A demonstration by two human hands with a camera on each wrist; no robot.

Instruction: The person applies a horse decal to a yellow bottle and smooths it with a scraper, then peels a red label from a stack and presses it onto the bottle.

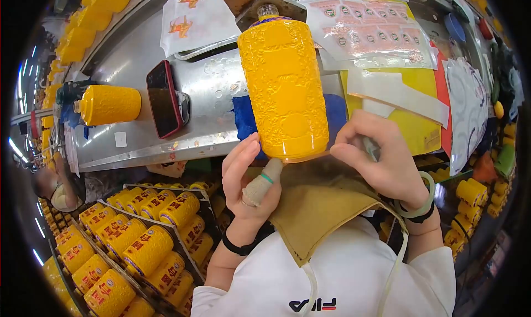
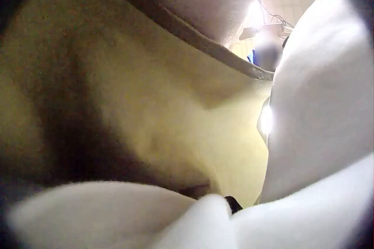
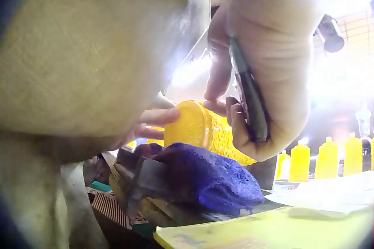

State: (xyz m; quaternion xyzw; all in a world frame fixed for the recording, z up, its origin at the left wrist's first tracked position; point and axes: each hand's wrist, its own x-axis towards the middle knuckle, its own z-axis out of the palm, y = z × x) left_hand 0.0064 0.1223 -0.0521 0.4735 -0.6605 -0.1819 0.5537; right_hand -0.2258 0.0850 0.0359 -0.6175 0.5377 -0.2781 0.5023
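Note:
A yellow embossed bottle (image 1: 285, 90) lies with its neck toward a bracket and its base toward the person. My left hand (image 1: 249, 179) touches the base's left corner with extended fingers; a beige cover (image 1: 259, 190) with a green band wraps its thumb. At the base's right side, my right hand (image 1: 381, 154) has its fingertips close together near the rim. A slim dark pointed tool (image 3: 250, 94) is tucked in its palm under curled fingers. Below the bottle sits a blue cloth-covered pad (image 3: 213, 179). The left wrist view shows mostly apron (image 2: 146, 103) and white fabric; the left hand's fingers are hidden there.
A phone (image 1: 164, 98) and another yellow bottle (image 1: 113, 105) are on the metal table at left. Sticker sheets (image 1: 368, 29) and a yellow sheet (image 1: 406, 126) lie at right. Crates (image 1: 146, 192) of labelled yellow bottles stand below left. The bracket (image 1: 265, 2) overhangs the table.

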